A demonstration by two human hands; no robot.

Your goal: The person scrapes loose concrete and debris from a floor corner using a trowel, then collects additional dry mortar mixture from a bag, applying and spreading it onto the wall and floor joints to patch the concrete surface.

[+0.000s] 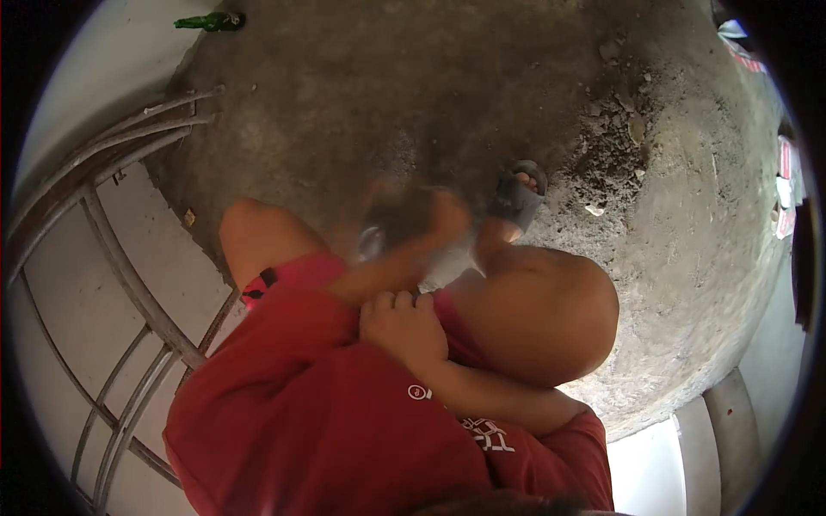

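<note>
Head view looks straight down at a person sitting in a red shirt (344, 430) and red shorts (301, 275), knees up, over a rough concrete floor (430, 86). Right hand (403, 325) comes across the body and is curled into a loose fist against the shirt near the chest, fingers folded in; can't see anything inside it. Left hand (447, 215) is out in front between the knees and badly motion-blurred, so honestly can't tell how open it is or if it's got hold of anything. Just beside that arm there's a small shiny roundish thing (372, 242), also too smeared to identify, and I can't tell if the hand touches it. One foot in a grey slide sandal (516, 199) rests on the floor just past the blurred hand. Curved metal railing (129, 284) runs down the left side, and a green glass bottle (211, 21) lies far off at the top edge.
</note>
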